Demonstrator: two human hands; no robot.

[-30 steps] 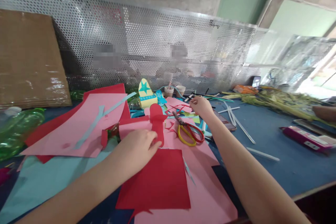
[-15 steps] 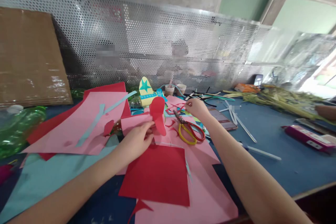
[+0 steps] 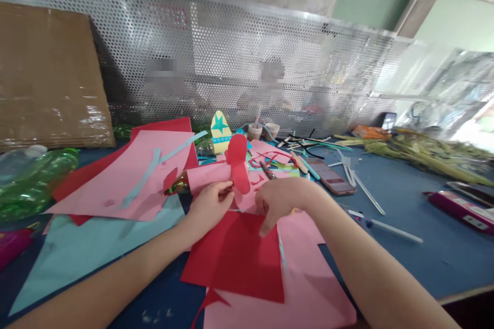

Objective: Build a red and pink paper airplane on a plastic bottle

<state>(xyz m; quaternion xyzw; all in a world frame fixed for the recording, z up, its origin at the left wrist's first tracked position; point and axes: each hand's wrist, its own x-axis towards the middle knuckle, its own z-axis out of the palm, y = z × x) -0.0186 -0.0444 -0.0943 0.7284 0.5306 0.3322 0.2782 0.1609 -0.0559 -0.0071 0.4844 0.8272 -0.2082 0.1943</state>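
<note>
Fingers of the left hand (image 3: 210, 205), curled and drawn close together, rest against the lower edge of a pink-wrapped bottle (image 3: 208, 180); whether they pinch it cannot be told. The bottle lies on its side just left of center, its bare neck pointing left, with a rounded red cutout (image 3: 239, 159) rising at its right end. The fingers of the right hand (image 3: 284, 198) are bent downward above the upper right part of a red sheet (image 3: 233, 262); whether they hold anything cannot be told, since the back of the hand hides much of this area. Scissors (image 3: 267, 169) show mainly as a dark part just beyond the right hand. The red sheet lies over a larger pink sheet (image 3: 304, 293). To the left, a light-blue sheet (image 3: 88, 247) lies partly beneath other paper, and a light-blue strip (image 3: 143, 177) crosses a second pink sheet (image 3: 111, 185). To the right of the wrapped bottle lie a phone (image 3: 335, 179) and white straws (image 3: 368, 195), all on the blue desk (image 3: 417, 267). Farther back stand 2 cups (image 3: 264, 131), near a yellow paper piece bearing a star (image 3: 219, 122). At the outer left, a green bottle (image 3: 38, 185) lies before upright cardboard (image 3: 50, 77); dry leaves (image 3: 424, 157) spread at far right
</note>
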